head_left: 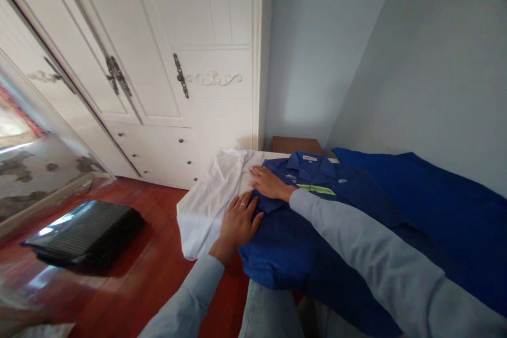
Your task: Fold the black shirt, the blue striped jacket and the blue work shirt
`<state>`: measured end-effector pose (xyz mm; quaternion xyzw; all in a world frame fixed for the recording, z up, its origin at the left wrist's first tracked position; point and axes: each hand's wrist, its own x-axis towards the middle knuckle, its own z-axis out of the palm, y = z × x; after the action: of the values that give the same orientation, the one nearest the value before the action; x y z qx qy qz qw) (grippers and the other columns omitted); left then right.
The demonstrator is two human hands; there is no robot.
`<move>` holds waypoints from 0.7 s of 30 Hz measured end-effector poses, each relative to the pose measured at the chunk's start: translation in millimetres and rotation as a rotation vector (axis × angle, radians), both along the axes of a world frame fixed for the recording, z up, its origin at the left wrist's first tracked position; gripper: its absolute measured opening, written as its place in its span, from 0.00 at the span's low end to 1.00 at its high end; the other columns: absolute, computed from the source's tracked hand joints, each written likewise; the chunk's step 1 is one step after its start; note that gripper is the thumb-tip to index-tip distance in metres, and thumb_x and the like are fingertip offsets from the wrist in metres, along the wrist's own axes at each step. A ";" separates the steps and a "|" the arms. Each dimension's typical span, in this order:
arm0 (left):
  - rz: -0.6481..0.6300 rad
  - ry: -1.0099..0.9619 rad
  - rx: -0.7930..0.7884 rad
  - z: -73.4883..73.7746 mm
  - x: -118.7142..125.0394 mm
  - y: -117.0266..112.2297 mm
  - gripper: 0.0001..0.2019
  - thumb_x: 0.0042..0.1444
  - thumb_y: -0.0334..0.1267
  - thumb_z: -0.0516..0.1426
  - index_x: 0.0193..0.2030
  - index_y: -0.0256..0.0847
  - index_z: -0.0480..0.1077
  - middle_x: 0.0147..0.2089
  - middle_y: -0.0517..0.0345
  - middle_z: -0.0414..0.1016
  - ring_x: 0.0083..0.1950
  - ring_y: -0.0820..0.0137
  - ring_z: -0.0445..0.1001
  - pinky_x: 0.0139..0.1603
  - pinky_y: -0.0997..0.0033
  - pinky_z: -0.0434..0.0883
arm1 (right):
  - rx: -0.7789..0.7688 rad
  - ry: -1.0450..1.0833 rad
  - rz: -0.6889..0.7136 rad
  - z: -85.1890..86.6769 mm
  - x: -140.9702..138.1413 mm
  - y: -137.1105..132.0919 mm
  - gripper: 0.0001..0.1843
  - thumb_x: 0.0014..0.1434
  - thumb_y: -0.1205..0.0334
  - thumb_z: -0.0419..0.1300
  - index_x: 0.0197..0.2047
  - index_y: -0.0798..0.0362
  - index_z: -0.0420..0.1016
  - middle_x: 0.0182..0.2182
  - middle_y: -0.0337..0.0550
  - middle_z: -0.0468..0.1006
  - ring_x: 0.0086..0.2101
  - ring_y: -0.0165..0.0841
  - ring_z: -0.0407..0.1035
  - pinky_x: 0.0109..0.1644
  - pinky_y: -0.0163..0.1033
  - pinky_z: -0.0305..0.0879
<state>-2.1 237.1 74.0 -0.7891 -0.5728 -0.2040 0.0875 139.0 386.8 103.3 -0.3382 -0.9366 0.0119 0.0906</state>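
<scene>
A dark blue work shirt (317, 169) lies spread out in front of me, its collar and label at the far end and a yellow-green reflective strip across the chest. My left hand (240, 219), with a ring on one finger, rests flat at the shirt's left edge, fingers spread. Just beyond it, my right hand (267, 182) lies palm down on the shirt's left side, fingers stretched out. White cloth (209, 200) lies left of the shirt, close to the fingertips of both hands. Neither hand grips anything.
White wardrobes (214, 21) with dark handles stand ahead and to the left. More blue cloth (420, 190) lies at the right. A black, plastic-wrapped package (87, 232) sits on the red wooden floor (158, 274). A brown box (297, 144) stands by the wall.
</scene>
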 end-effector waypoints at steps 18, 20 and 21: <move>-0.003 -0.026 0.000 -2.2 -3.7 5.4 0.25 0.67 0.50 0.47 0.64 0.42 0.69 0.69 0.48 0.65 0.69 0.57 0.66 0.71 0.50 0.64 | -0.259 -0.047 0.137 3.3 127.0 -88.9 0.36 0.71 0.46 0.49 0.74 0.58 0.54 0.72 0.56 0.49 0.72 0.44 0.41 0.76 0.57 0.41; -0.007 -0.029 -0.015 -1.9 -4.4 5.6 0.25 0.67 0.51 0.47 0.64 0.42 0.69 0.69 0.48 0.65 0.70 0.57 0.65 0.71 0.51 0.63 | -0.300 -0.022 0.112 7.1 143.1 -104.7 0.35 0.71 0.45 0.48 0.74 0.56 0.55 0.72 0.55 0.49 0.72 0.43 0.42 0.76 0.57 0.40; -0.009 -0.030 -0.026 -2.0 -5.1 6.0 0.26 0.67 0.51 0.47 0.65 0.42 0.68 0.70 0.48 0.64 0.70 0.57 0.65 0.72 0.51 0.63 | -0.325 -0.004 0.097 8.7 151.5 -113.8 0.35 0.71 0.44 0.48 0.73 0.56 0.56 0.72 0.54 0.49 0.72 0.43 0.42 0.76 0.57 0.39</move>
<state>-7.2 243.2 72.0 -0.7897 -0.5729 -0.2087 0.0678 290.4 273.0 112.0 -0.3030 -0.9377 0.1671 0.0322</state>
